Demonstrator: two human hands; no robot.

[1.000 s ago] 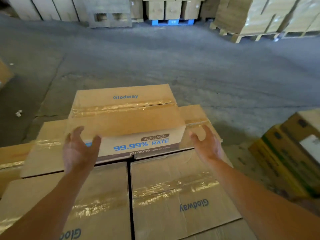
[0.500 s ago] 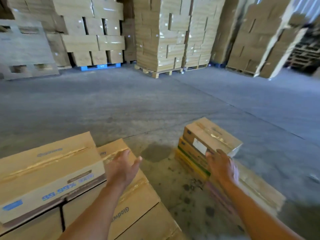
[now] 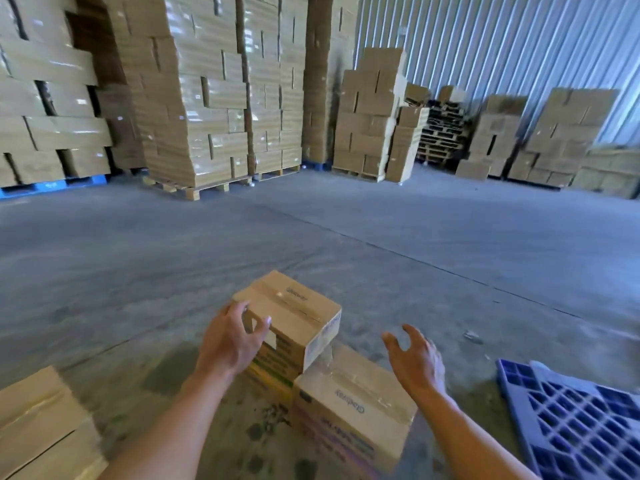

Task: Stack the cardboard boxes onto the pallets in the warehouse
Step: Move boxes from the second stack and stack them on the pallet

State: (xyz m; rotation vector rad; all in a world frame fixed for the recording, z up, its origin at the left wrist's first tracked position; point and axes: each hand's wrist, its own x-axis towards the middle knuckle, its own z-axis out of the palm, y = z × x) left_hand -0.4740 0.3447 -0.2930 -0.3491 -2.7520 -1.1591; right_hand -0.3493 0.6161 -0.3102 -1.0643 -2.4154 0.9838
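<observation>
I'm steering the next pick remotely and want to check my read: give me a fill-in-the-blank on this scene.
1. The left hand grips a corner of the top cardboard box; the right hand holds ___.
2. The plastic pallet on the right is coloured ___.
3. The tall wrapped box stack stands on a wooden ___.
Missing words: nothing; blue; pallet.

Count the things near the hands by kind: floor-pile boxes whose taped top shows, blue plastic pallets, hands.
Boxes with taped top showing: 2, upper box and lower box
Blue plastic pallet: 1
Hands: 2, left hand and right hand
Total: 5
</observation>
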